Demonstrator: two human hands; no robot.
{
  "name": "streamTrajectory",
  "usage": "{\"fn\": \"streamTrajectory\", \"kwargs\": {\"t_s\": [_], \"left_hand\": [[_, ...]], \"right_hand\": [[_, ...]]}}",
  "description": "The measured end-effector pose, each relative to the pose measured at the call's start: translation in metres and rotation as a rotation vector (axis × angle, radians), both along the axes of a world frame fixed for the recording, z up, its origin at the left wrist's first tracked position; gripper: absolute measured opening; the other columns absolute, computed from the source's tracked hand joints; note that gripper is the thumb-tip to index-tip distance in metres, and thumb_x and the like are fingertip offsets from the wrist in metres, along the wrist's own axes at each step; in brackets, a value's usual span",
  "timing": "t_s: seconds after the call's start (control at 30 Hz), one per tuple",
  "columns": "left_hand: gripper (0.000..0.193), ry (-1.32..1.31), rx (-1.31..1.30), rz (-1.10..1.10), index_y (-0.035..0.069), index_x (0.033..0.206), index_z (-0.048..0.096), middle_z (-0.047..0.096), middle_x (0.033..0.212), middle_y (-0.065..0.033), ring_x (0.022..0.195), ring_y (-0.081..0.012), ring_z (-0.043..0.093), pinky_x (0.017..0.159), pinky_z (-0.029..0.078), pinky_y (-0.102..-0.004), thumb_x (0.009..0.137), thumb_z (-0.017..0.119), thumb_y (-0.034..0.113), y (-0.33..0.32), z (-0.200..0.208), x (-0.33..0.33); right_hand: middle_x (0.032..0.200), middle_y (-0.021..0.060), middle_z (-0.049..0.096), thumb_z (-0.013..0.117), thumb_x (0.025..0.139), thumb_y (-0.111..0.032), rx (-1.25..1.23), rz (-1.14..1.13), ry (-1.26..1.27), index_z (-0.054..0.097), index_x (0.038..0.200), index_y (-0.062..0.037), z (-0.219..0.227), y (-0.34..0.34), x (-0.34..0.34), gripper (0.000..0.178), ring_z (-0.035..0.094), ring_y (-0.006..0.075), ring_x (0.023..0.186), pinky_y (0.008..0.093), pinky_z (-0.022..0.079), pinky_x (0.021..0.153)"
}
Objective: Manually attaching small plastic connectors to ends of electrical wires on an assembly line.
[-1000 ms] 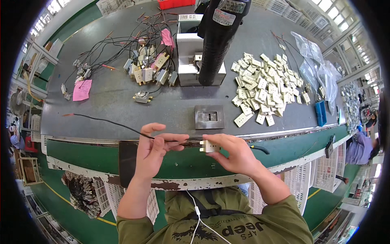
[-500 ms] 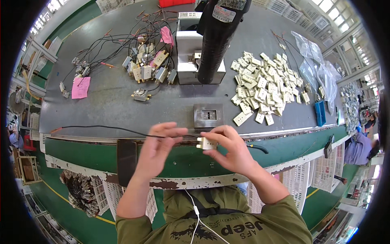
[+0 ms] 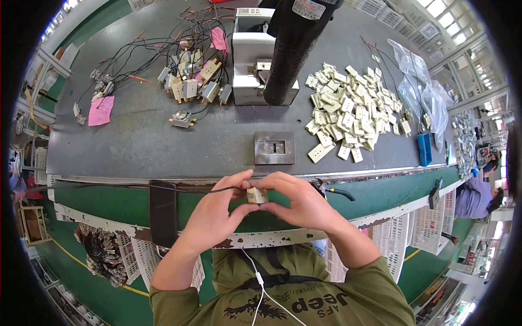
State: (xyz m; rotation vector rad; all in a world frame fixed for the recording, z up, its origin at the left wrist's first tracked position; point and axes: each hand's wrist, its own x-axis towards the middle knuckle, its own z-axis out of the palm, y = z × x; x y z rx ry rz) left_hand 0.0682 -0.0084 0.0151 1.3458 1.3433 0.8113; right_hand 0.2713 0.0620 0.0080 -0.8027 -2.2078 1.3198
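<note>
In front of my body, over the green front ledge, both hands hold a small cream block with metal tabs. My left hand pinches its left side, and my right hand grips the right side, thumb below and fingers above. From the left side of the block a black wire runs off to the left. Some of the block is hidden behind my fingers. Just beyond my hands, a dark metal fixture with a slotted recess sits on the grey table.
Right of the fixture lies a pile of cream plates; wired units are heaped at left. Between them stand a white machine and a black cylinder. Pliers, a blue bin and a dark flat slab are nearby.
My left hand has come right and closed on the block, which has shifted a little left and turned. The wire's far end has moved further left.
</note>
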Motion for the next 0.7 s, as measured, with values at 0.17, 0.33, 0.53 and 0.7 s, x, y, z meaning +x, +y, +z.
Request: {"fn": "streamTrajectory", "kwargs": {"t_s": [0.17,0.33,0.53,0.7], "left_hand": [[0.061,0.169,0.105,-0.032,0.000,0.136,0.044,0.055,0.122,-0.0106,0.105,-0.0199,0.060,0.093,0.050,-0.0320,0.081,0.069,-0.005,0.001,0.001,0.001],[0.058,-0.025,0.180,0.074,0.006,0.135,0.048,0.059,0.115,-0.0097,0.105,-0.0224,0.062,0.091,0.051,-0.0335,0.082,0.071,0.004,0.000,-0.015,0.001],[0.050,0.041,0.360,0.071,0.001,0.125,0.051,0.056,0.126,-0.0116,0.107,-0.0209,0.060,0.092,0.051,-0.0333,0.079,0.070,-0.005,0.002,-0.014,0.005],[0.053,0.012,0.349,0.068,0.002,0.127,0.051,0.059,0.117,-0.0104,0.104,-0.0204,0.061,0.091,0.050,-0.0319,0.078,0.072,-0.003,0.001,-0.009,0.003]], "right_hand": [[0.105,0.0112,0.063,0.073,0.075,0.000,0.084,0.011,-0.041,0.062,0.116,-0.0041,-0.001,-0.002,-0.003,0.043,0.063,0.0287,0.093,0.0367,0.052,0.079],[0.100,0.0110,0.065,0.074,0.072,0.001,0.112,-0.071,0.050,0.063,0.115,-0.0043,0.003,-0.004,-0.007,0.044,0.064,0.0283,0.090,0.0358,0.053,0.076],[0.100,0.0109,0.064,0.075,0.072,0.001,0.170,-0.136,0.024,0.063,0.115,-0.0049,0.003,-0.009,-0.005,0.045,0.064,0.0276,0.088,0.0355,0.052,0.075],[0.101,0.0119,0.064,0.075,0.073,0.001,0.097,-0.124,-0.005,0.063,0.115,-0.0047,0.019,-0.007,-0.002,0.044,0.064,0.0275,0.091,0.0353,0.052,0.077]]}}
